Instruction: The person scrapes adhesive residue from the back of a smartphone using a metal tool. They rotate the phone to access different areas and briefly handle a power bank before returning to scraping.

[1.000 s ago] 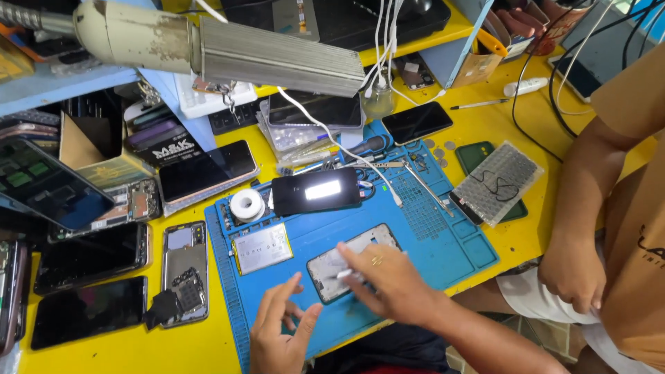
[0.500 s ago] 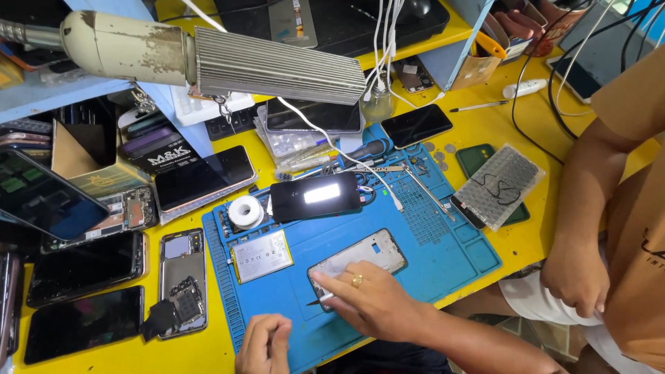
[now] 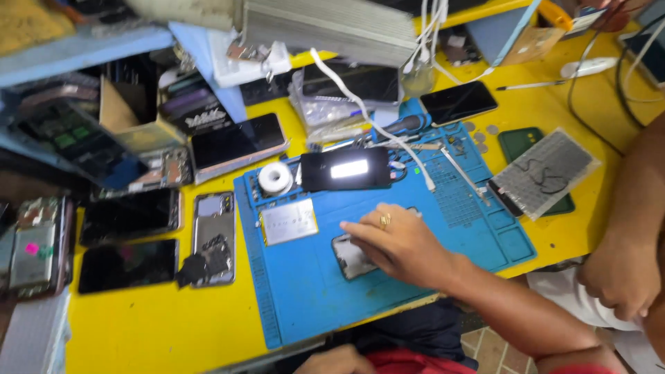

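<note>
Phones with dark screens (image 3: 128, 216) lie at the left of the yellow surface (image 3: 173, 325). On the blue mat (image 3: 312, 291), the right hand (image 3: 402, 242) now lies flat on the opened phone (image 3: 350, 257), fingers spread, covering most of it. The left hand (image 3: 337, 361) has dropped to the mat's near edge; its grip I cannot tell.

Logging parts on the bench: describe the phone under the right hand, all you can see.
The opened phone lies flat on the blue work mat, long axis slanting up to the right. Only its near end shows: dark rounded frame, pale grey inner surface. The right hand, ring on one finger, covers the rest, palm down. Its make-up is unclear.
</note>
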